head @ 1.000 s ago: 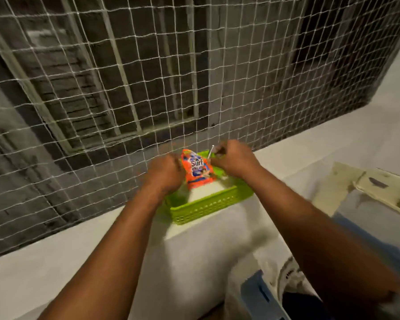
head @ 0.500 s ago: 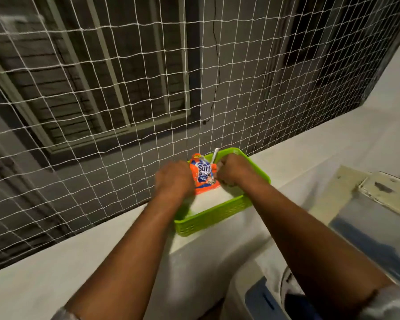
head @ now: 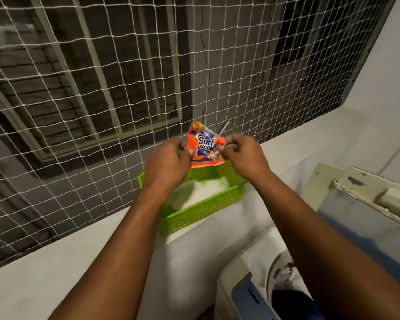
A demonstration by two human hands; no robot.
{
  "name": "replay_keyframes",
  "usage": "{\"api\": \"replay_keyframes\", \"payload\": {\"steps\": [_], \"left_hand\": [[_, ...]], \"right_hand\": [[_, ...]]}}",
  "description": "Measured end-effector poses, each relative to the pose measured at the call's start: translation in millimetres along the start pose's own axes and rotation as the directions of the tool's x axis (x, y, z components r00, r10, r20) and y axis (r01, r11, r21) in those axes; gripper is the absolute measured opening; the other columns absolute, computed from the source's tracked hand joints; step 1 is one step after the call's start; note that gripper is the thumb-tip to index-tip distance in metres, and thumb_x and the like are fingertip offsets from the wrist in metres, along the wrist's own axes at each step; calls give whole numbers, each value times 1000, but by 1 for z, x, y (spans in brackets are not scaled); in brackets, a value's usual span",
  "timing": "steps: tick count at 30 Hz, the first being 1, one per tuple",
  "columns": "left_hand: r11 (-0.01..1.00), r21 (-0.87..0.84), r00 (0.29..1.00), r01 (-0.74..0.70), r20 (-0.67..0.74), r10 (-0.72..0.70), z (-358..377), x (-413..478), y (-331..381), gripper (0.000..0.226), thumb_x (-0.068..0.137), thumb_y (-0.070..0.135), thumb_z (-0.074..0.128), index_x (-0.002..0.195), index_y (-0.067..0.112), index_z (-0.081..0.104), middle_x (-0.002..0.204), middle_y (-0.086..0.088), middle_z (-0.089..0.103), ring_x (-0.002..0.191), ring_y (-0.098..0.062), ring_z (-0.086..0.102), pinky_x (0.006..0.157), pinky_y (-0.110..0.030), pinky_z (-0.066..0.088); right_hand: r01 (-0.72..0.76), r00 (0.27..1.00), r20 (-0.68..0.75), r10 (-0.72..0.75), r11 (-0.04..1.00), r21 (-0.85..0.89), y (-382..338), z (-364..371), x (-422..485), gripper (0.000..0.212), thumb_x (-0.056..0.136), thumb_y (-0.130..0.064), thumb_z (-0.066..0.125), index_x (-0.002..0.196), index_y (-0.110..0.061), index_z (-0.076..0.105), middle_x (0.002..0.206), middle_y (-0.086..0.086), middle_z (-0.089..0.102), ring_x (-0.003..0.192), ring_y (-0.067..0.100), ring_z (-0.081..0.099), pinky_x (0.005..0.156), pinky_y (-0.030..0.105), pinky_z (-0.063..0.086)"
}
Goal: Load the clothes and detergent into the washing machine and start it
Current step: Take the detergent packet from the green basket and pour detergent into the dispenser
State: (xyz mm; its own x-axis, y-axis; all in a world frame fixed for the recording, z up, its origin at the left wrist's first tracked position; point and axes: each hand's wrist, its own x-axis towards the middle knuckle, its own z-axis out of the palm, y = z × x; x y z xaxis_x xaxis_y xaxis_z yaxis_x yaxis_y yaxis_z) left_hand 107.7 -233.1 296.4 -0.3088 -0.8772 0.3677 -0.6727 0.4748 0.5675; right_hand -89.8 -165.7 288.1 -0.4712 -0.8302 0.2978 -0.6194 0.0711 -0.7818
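In front of me a white net (head: pixel 116 72) stretches above a pale ledge (head: pixel 56 262). Beyond it stands a grey wall (head: pixel 195 54) with a thin crack (head: pixel 208 93) and a barred window (head: pixel 83 93), dark inside. A white wall (head: pixel 397 54) closes my right side. The light is dim.

"What moved?"

"The soap packet (head: pixel 204 146). A moment ago it sat low in the green basket (head: pixel 201 211). Now it is up in the air above the basket, in front of the net (head: pixel 102 88)."

"And the hands?"

"Both went up with it. Before, they were down over the basket. Now the left hand (head: pixel 169 162) pinches the packet's left edge, and the right hand (head: pixel 243 153) pinches its right edge."

"Anything else?"

"Yes. The hands used to cover part of the packet. Now its whole front shows. And more of the white stuff (head: pixel 206 192) in the basket shows too."
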Motion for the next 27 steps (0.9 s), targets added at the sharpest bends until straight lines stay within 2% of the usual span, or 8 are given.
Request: {"api": "replay_keyframes", "payload": {"steps": [3, 6, 10, 13, 16, 19, 22, 27], "left_hand": [[997, -38, 997, -64, -33, 63, 11, -9, 27, 14, 98, 39, 67, 100, 25, 68, 92, 1, 76, 85, -26, 70, 68, -32, 41], [989, -85, 992, -123, -35, 120, 29, -17, 51, 18, 93, 49, 64, 95, 31, 64, 90, 6, 76, 84, -23, 72, 70, -36, 53], [977, -85, 981, -194, 0, 195, 65, -36, 94, 21, 93, 52, 63, 98, 33, 65, 91, 6, 77, 87, -23, 74, 75, -41, 59], [963, -126, 967, -240, 61, 249, 103, -58, 131, 13, 95, 43, 69, 99, 31, 69, 95, 5, 79, 87, -21, 74, 76, -38, 58], [938, -185, 933, -292, 159, 322, 150, -85, 163, 5, 93, 36, 67, 98, 33, 66, 99, 11, 78, 86, -18, 74, 76, -37, 58], [920, -201, 890, -337, 251, 381, 199, -113, 190, 4, 93, 34, 66, 95, 36, 64, 99, 12, 76, 86, -17, 73, 73, -35, 57], [900, -217, 836, -378, 337, 433, 247, -140, 213, 2, 93, 33, 64, 95, 34, 65, 98, 11, 75, 87, -18, 71, 69, -33, 52], [848, -283, 743, -448, 409, 530, 321, -174, 225, 12, 90, 24, 60, 97, 26, 70, 98, 0, 74, 92, -28, 68, 72, -38, 52]], "right_hand": [[-8, 998, -65, 9, 1000, 3, 12, -26, -9, 18, 94, -25, 75, 84, -12, 69, 75, 9, 74, 74, 27, 71, 67, 38, 52], [-49, 993, -101, 54, 997, 59, 31, -55, -24, 16, 92, -32, 75, 80, -26, 67, 76, 2, 77, 78, 20, 76, 73, 35, 58], [-100, 981, -155, 117, 988, 115, 73, -99, -54, 11, 87, -42, 72, 87, -31, 71, 79, -2, 80, 79, 19, 78, 80, 47, 63], [-171, 959, -215, 185, 982, 82, 111, -137, -89, 11, 92, -35, 72, 94, -24, 73, 79, -2, 79, 79, 17, 77, 77, 41, 62], [-275, 926, -254, 280, 960, 55, 159, -170, -130, 12, 92, -30, 73, 84, -21, 71, 72, -3, 74, 70, 14, 71, 67, 33, 54], [-406, 868, -296, 398, 913, 37, 209, -193, -167, 18, 89, -32, 71, 76, -21, 68, 61, -7, 65, 66, 16, 65, 69, 39, 55], [-516, 786, -369, 495, 855, 49, 248, -208, -203, 16, 89, -23, 73, 74, -19, 69, 64, -6, 65, 70, 19, 64, 67, 34, 48], [-664, 654, -465, 597, 747, 25, 313, -201, -246, 17, 90, -18, 74, 78, -7, 71, 74, 13, 72, 77, 33, 70, 65, 37, 45]]}}
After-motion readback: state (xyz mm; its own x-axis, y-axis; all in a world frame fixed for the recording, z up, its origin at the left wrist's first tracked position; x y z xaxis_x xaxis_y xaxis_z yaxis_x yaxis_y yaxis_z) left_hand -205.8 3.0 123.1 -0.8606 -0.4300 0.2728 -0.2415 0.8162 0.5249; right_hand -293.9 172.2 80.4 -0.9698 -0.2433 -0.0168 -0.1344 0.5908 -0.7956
